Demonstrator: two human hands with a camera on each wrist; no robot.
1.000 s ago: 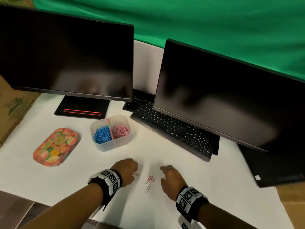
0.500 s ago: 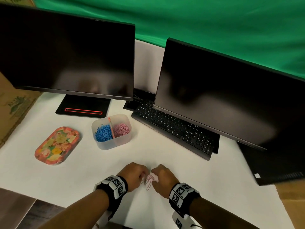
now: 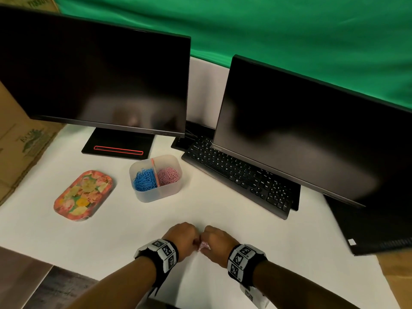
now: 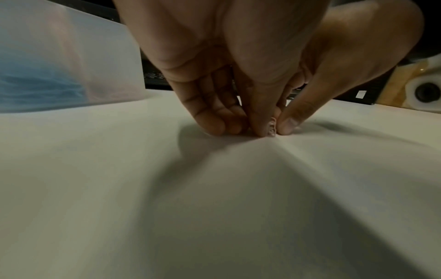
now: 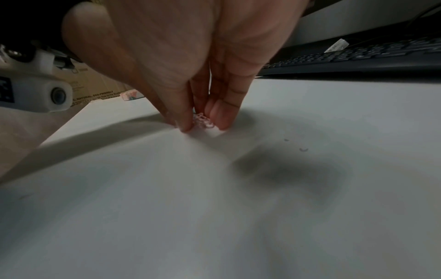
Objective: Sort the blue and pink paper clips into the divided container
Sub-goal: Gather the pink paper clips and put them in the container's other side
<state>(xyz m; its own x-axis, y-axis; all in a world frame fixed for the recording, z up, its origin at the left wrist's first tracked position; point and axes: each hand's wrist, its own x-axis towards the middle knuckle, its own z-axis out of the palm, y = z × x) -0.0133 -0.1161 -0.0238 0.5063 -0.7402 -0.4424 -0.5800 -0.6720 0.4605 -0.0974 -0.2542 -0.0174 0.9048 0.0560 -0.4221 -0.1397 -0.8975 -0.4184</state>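
Inside divided container [image 3: 156, 195]: blue clips [image 3: 144, 179] left compartment, pink clips [image 3: 168, 176] right

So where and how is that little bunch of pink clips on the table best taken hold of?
Probably around the bunch's two flanks, from above. The pink clips lie thin and loose on the white table, heaped between the left hand and right hand, so fingertips closing from both sides can lift them together.

Translucent frosted plastic container [image 3: 156, 192]
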